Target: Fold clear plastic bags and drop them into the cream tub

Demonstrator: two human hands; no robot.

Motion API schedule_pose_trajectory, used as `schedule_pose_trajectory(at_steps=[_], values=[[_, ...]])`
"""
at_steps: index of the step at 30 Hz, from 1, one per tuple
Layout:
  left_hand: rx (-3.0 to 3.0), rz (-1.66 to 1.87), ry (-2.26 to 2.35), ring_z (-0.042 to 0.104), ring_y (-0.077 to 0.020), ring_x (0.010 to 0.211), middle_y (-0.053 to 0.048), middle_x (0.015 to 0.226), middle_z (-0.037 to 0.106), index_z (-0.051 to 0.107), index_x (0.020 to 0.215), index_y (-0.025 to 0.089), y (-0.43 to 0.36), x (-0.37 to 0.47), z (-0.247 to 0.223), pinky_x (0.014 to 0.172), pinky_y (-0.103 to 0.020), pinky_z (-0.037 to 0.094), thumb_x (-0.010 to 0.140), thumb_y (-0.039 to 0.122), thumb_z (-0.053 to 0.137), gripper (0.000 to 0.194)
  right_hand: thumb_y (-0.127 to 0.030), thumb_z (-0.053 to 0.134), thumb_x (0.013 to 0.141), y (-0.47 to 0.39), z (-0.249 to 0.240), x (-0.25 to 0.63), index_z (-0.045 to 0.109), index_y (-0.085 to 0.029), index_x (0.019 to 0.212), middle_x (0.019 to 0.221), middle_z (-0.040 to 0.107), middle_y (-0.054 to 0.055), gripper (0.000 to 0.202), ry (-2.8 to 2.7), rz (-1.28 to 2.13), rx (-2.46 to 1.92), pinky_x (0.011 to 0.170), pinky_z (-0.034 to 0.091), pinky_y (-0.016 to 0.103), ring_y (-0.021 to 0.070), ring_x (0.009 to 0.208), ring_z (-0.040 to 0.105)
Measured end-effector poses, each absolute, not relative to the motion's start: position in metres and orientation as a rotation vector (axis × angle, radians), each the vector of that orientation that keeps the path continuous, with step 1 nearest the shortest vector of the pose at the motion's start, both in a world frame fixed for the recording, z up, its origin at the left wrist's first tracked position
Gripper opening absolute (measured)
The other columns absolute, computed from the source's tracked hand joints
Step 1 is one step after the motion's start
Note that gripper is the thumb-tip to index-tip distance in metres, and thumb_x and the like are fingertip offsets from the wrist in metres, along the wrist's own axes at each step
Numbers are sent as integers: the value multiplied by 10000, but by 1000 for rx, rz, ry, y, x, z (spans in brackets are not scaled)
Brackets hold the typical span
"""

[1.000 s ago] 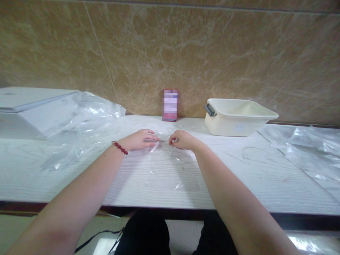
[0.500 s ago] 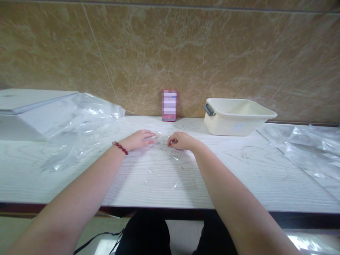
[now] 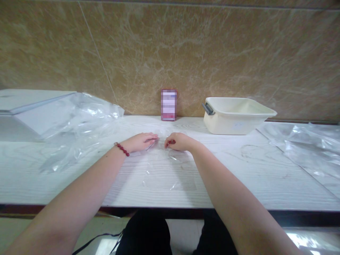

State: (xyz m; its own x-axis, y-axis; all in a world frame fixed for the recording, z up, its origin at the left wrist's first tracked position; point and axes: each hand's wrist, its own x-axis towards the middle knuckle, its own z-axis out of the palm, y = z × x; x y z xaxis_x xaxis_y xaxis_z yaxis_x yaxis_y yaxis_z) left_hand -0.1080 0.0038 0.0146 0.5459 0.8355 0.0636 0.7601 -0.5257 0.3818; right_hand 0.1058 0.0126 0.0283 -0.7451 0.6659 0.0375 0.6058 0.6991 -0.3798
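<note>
A clear plastic bag [image 3: 170, 173] lies flat on the white wood-grain table in front of me. My left hand [image 3: 142, 141], below a red bead bracelet [image 3: 122, 149], rests at the bag's upper left with its fingers stretched out. At the bag's upper right, my right hand [image 3: 176, 141] has its fingers curled in a pinch at the film. Whatever lies between those fingertips is too small to make out. A small gap separates the two hands.
A cream plastic bin [image 3: 233, 124] with a grey handle stands at the back right. Against the wall leans a phone-like object [image 3: 169, 105]. Crumpled clear plastic [image 3: 77, 141] and a white box [image 3: 39, 117] are at left; more clear film [image 3: 310, 148] lies at right.
My left hand has shifted slightly right, and its fingers are closer together. My right hand has moved slightly left, narrowing the gap between them.
</note>
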Motion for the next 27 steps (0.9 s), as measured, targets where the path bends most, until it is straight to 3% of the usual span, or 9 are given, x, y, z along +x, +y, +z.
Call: schedule_pose_trajectory(at_steps=[7, 21, 27], values=[[2507, 98, 1284, 184, -210, 1216, -30, 1317, 273, 325, 1216, 300, 3, -112, 16, 964, -418, 75, 745, 498, 376, 513, -115, 450, 656, 14, 27, 106, 647, -229, 797, 771, 609, -8, 268, -2752, 423, -1029, 601, 351, 167, 95, 677, 510], [2592, -51, 1209, 92, -250, 1233, -5, 1355, 149, 346, 1186, 372, 3, -115, 19, 952, -432, 70, 779, 490, 311, 425, -65, 426, 608, 17, 33, 114, 657, -186, 660, 721, 620, -1, 265, -2746, 490, -1130, 607, 367, 163, 96, 670, 524], [2549, -123, 1295, 41, -288, 1231, -2, 1366, 104, 338, 1185, 389, 2, -113, 20, 937, -482, 41, 762, 538, 292, 450, -181, 469, 677, 16, 32, 114, 651, -220, 828, 810, 607, 23, 239, -2675, 330, -1035, 709, 355, 204, 119, 758, 517]])
